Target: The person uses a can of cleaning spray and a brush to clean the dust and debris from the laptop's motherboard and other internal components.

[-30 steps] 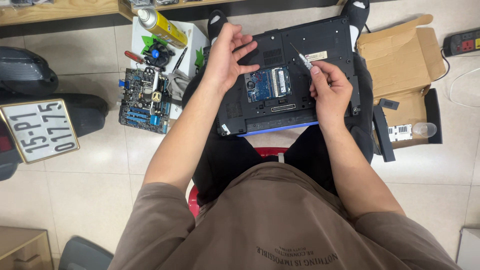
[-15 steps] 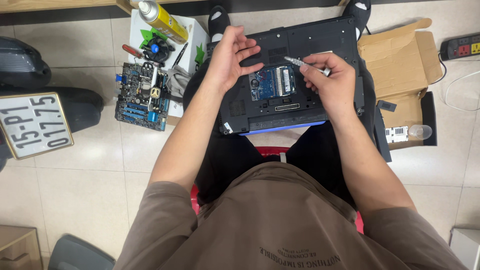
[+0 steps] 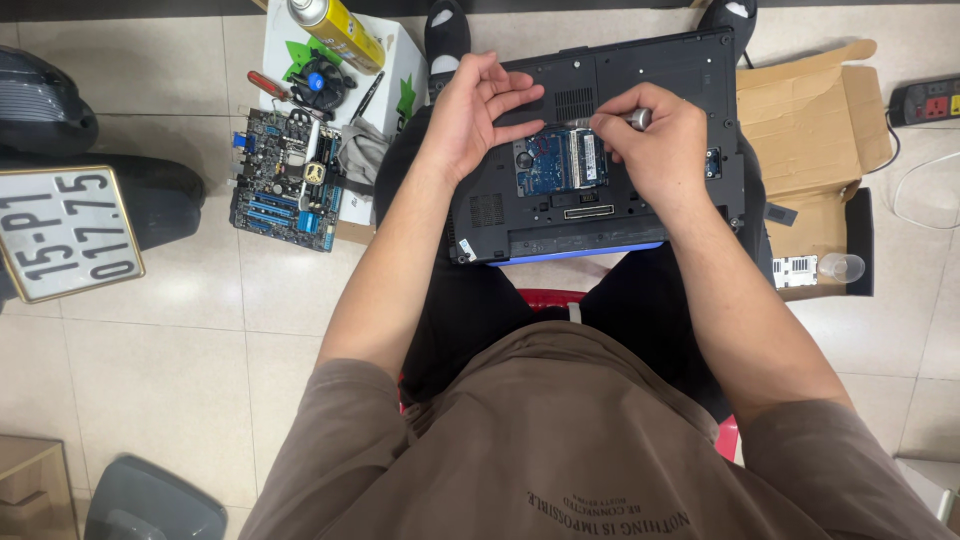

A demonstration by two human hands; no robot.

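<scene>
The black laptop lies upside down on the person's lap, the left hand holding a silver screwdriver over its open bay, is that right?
Not quite: the head view shows the right hand holding the silver screwdriver. The left hand rests on the black laptop, upside down on the lap.

A black laptop (image 3: pixel 600 150) is laid upside down across the lap, its underside facing up and its long edges running left to right. A service hatch near the middle of the base is uncovered, and a blue circuit board (image 3: pixel 548 165) with a memory module is exposed inside. Vent grilles are seen above and left of the opening. A blue strip is visible along the near edge. A slim silver screwdriver (image 3: pixel 612 121) is held nearly flat over the opening's far edge, tip pointing left.
</scene>
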